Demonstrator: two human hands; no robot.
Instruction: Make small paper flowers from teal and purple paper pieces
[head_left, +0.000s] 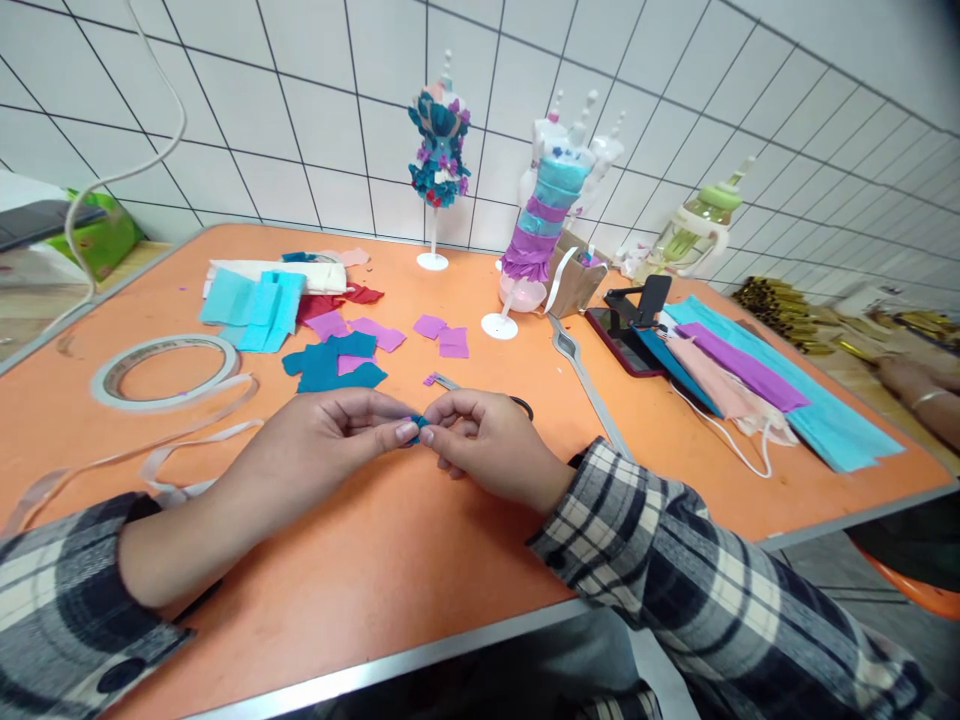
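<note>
My left hand (337,430) and my right hand (480,430) meet over the front middle of the table. Between their thumbs and fingertips they pinch a small dark teal piece of crepe paper or fabric (417,430), mostly covered by the fingers. Just behind my right hand lies a pair of scissors (521,406), largely hidden by it. Beyond my left hand are dark teal pieces (337,368) and purple squares (453,342) of the same sort of material.
A tape roll (112,385) lies at left with ribbon (157,465) trailing. Small dress forms, one teal (439,150) and one purple and blue (536,225), stand at the back. At right are a phone (619,340), coloured strips (840,425), a bottle (694,235) and another person's hand (911,385).
</note>
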